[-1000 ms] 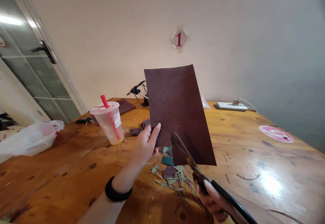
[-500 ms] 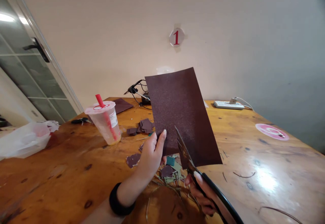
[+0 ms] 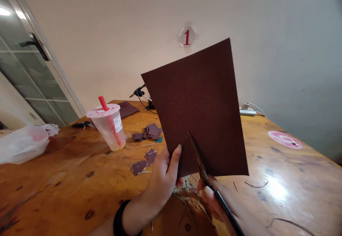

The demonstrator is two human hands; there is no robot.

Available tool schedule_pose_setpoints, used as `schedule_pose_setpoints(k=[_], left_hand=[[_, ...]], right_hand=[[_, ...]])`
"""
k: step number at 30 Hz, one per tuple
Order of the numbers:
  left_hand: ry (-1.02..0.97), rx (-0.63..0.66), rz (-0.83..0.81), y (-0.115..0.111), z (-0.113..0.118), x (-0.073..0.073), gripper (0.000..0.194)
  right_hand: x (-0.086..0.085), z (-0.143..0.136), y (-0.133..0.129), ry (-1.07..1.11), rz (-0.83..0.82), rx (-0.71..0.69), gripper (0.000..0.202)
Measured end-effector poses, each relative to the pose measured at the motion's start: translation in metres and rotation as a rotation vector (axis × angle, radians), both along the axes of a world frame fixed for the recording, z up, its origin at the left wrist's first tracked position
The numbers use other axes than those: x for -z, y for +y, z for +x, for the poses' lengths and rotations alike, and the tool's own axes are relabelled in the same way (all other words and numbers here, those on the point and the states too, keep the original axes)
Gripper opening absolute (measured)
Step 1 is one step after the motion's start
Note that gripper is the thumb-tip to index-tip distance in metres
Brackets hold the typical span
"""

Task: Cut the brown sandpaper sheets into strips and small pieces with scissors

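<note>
A stiff dark brown sheet with a slightly speckled face stands raised over the table. My left hand is closed on its lower left part, thumb on the near face. Black-handled scissors are in my right hand, with one blade lying over the sheet's face at the bottom edge. The other blade is hidden behind the sheet. Below my hands lies a pile of thin offcut strips and scraps, partly covered by the sheet and fingers.
A plastic cup with a red straw stands left of several small brown pieces. Another brown sheet lies behind it. A white plastic bag is far left. A power strip and pink disc are on the right.
The brown sheet has come closer and higher, tilting so that its top right corner rises. The scissors now appear more closed along its bottom edge. Both hands keep their holds.
</note>
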State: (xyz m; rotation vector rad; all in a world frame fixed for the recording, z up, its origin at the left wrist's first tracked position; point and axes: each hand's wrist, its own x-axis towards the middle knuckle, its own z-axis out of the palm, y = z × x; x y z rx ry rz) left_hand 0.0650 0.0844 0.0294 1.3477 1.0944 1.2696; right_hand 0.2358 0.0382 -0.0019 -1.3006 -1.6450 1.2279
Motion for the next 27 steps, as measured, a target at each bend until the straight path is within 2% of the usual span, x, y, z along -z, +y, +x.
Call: schedule_pose_setpoints(k=[6,11,18,27], left_hand=[[0.074,-0.092,0.115,0.002,0.0,0.005,0.038],[0.043,-0.034,0.046,0.0,0.001,0.004,0.038],[0.03,-0.05,0.06,-0.001,0.002,0.009,0.034],[0.046,-0.057,0.075,-0.002,0.002,0.011,0.035]], right_hand=[[0.005,0.005,-0.004,-0.119,0.001,0.0,0.059],[0.007,0.007,-0.004,-0.126,0.004,0.007,0.066],[-0.002,0.0,-0.004,-0.078,0.05,-0.066,0.06],[-0.004,-0.001,0.001,-0.054,0.064,-0.116,0.062]])
